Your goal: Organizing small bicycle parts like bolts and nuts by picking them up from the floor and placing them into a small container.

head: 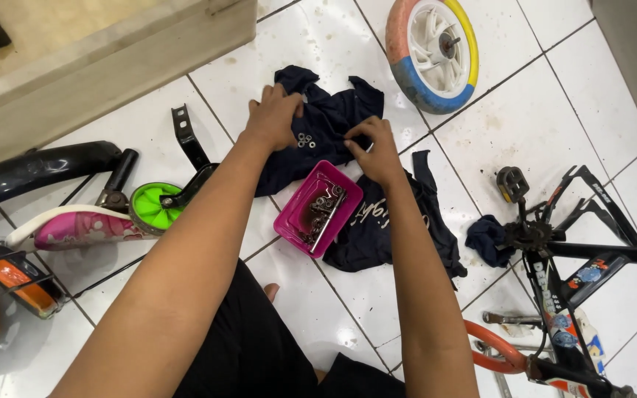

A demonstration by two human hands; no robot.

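Two hands are seen over white floor tiles (554,118): left hand (274,114) laid flat and unclenched on dark cloth (333,118), right hand (377,147) pinched on its fold; pink tray (289,221) nearby.

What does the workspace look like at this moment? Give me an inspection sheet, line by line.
Surface: white tiled floor, with smudges.
Job's things: small metal washers lying on a dark cloth; pink tray of metal hardware beside it.
Clutter: small wheel with a multicoloured tyre, green training wheel on a black bracket, pink and white saddle, bike frame with pedal, second dark rag.
Grippers: left hand pressed on the cloth; right hand pinching at the cloth by the washers, anything held is too small to tell.
Cables: nothing seen.
Surroundings: pale raised ledge at the upper left.
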